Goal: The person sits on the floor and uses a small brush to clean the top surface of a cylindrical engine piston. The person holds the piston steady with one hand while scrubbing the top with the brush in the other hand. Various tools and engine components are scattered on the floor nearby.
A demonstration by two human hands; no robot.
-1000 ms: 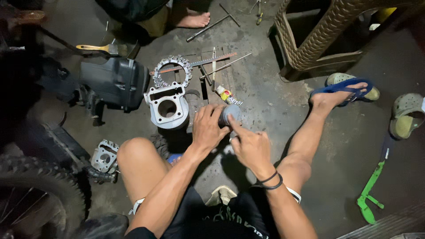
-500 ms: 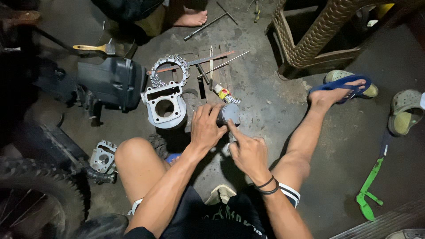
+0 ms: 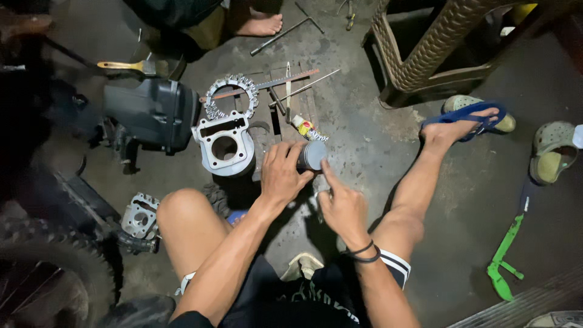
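Left hand (image 3: 284, 173) wraps closed around a smooth grey metal piston (image 3: 311, 155), right hand (image 3: 342, 206) touches its rim with one extended finger, beside the finned cylinder block (image 3: 224, 144) on rough concrete floor (image 3: 364, 140).

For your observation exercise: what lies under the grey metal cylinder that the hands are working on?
The left hand grips the grey metal cylinder, with the right hand touching its end. Under it shows concrete floor; the spot directly underneath is covered by the hands.
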